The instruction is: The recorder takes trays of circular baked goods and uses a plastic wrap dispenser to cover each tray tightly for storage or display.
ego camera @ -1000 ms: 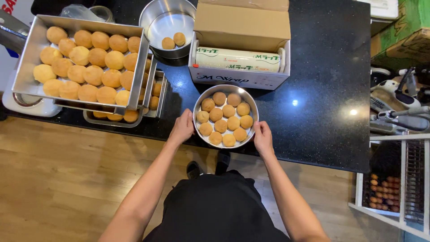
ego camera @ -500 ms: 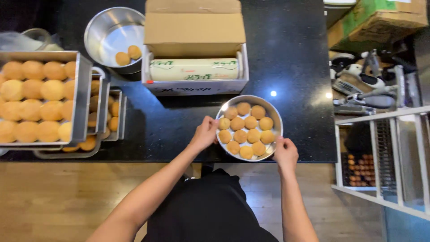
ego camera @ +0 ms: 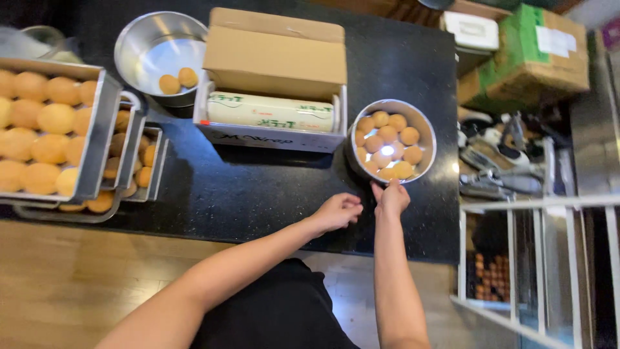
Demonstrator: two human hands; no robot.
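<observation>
A round metal pan (ego camera: 424, 124) full of golden buns (ego camera: 387, 134) stands on the black counter (ego camera: 258, 194), right of an open cardboard box holding a roll of cling film (ego camera: 271, 111). My right hand (ego camera: 391, 198) grips the pan's near rim with its fingertips. Just left of it, my left hand (ego camera: 339, 211) rests loosely curled over the counter with nothing in it, a little short of the pan.
A metal bowl (ego camera: 139, 48) with two buns sits at the back left. Stacked rectangular metal trays (ego camera: 97, 139) of buns fill the left side. Cardboard boxes (ego camera: 539, 55), tools and a white wire rack (ego camera: 536, 207) stand past the counter's right edge.
The pan has slid away from me, up beside the cling film box. My left hand has let go of its rim; my right hand is still on it.
</observation>
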